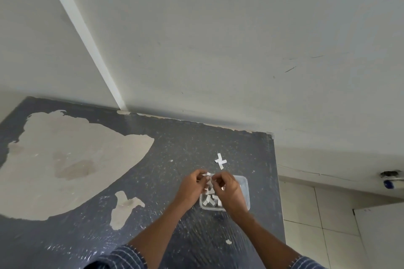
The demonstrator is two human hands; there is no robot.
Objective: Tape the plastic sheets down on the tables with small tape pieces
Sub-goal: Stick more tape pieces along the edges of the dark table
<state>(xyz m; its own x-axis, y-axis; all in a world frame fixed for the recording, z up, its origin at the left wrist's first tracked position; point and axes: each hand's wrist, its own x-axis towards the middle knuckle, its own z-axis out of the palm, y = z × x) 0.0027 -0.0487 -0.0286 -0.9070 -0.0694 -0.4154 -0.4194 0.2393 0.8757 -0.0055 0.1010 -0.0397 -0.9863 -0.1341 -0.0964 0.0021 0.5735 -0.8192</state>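
White tape piece (207,174) pinched between left hand (192,185) and right hand (229,190), hands together above clear tub (246,191)

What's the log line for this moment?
left hand, right hand: pinching tape piece | container: more pieces | tape cross: on table

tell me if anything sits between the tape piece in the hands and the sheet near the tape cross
Nothing visible does. The left hand and right hand pinch the tape piece over the clear container's far end; the plastic sheet between it and the tape cross shows nothing on it.
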